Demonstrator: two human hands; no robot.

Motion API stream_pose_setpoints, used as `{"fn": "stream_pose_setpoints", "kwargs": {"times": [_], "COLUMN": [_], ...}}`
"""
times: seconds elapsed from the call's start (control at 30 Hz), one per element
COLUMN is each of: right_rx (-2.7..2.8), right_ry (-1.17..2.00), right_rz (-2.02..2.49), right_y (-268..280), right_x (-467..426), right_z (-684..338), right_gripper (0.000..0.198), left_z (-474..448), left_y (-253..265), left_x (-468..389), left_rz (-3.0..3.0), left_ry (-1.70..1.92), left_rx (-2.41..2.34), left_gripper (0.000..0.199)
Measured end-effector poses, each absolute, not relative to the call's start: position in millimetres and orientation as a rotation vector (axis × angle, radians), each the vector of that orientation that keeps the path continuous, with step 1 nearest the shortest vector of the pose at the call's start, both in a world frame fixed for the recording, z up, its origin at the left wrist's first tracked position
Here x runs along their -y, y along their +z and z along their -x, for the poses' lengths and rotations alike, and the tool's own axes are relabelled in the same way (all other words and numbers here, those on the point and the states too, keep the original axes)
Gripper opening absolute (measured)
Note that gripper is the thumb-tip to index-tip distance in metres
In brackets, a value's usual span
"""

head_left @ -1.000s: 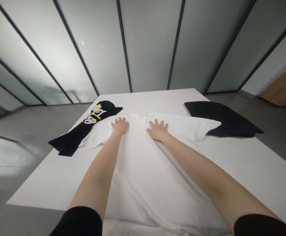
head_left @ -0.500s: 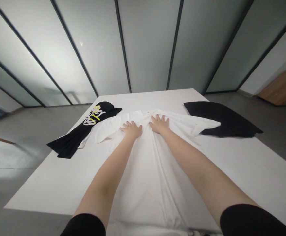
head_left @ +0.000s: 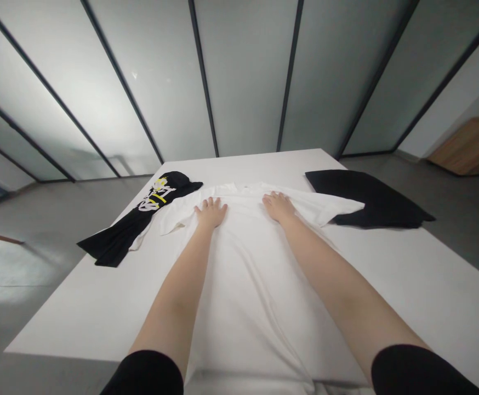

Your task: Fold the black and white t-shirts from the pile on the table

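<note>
A white T-shirt [head_left: 243, 274] lies spread out in front of me, its collar at the far side and its hem at the near table edge. My left hand [head_left: 211, 213] rests flat on the upper left chest of the shirt, fingers spread. On the upper right chest lies my right hand [head_left: 278, 206], also open, palm down. Between the hands the cloth looks fairly smooth; a few long creases run down the lower body. The right sleeve overlaps a piece of black cloth [head_left: 371, 197].
All of this is on a white table [head_left: 70, 318]. To the left lies a black garment [head_left: 128, 233] with a white and yellow print, close to the shirt's left sleeve. Frosted glass panels [head_left: 247, 77] stand behind the table. A wooden piece [head_left: 469, 145] is at the far right.
My hands have slid apart across the shirt, the left one leftward and the right one rightward. The creases between them have flattened.
</note>
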State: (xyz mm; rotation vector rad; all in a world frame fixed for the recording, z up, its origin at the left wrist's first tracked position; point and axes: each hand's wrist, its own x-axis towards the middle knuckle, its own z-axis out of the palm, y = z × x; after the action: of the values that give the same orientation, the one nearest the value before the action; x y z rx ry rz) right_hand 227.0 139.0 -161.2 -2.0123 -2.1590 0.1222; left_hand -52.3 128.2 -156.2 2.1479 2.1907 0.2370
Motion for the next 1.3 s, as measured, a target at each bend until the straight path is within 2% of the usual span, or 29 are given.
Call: {"fn": "stream_pose_setpoints", "kwargs": {"times": [0.07, 0.2, 0.4, 0.6, 0.87, 1.3], "right_rx": [2.148, 2.181, 2.291, 2.338, 2.222, 2.252], "right_ry": [0.108, 0.126, 0.020, 0.069, 0.209, 0.217], "right_rz": [2.003, 1.942, 1.904, 1.982, 2.166, 2.126], "right_y": [-163, -166, -163, -156, -152, -157], "right_x": [-137, -129, -99, -50, -19, -86], "right_z": [-252, -288, -266, -215, -207, -209], "right_gripper": [0.056, 0.054, 0.051, 0.059, 0.069, 0.067], "left_z": [71, 100, 86, 58, 42, 42], "left_y": [-157, -158, -161, -156, -151, -150], "left_x": [-127, -118, -90, -54, -14, -82], "left_rz": [-2.193, -2.139, -2.291, -2.311, -2.231, -2.212], "left_ry": [0.312, 0.448, 0.364, 0.234, 0.081, 0.077], "left_rx": [-2.128, -2.129, -2.122, -2.106, -2.217, -2.145], "left_gripper": [0.059, 0.055, 0.045, 0.051, 0.067, 0.067]}}
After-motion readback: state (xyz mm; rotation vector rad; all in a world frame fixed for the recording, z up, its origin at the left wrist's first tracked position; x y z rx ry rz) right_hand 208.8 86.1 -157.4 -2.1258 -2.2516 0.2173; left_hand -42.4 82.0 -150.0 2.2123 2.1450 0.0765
